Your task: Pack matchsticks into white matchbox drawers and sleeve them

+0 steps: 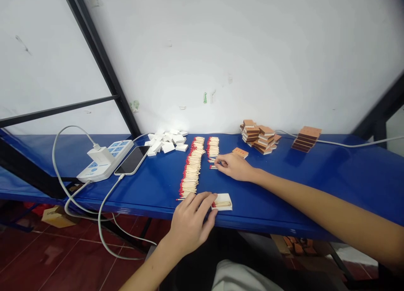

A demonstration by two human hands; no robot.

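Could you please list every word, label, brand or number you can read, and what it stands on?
None can be read.
Lone orange cardboard matchbox: dark print, too small.
Long white plastic power strip with blue sockets: small blue marks, too small.
Yellow cardboard piece, lower left: dark marks, too blurred.

The matches (191, 173) are cream with red heads (182, 190), trays (168, 147) white, matchboxes (306, 138) orange-brown, tabletop (154, 185) blue.
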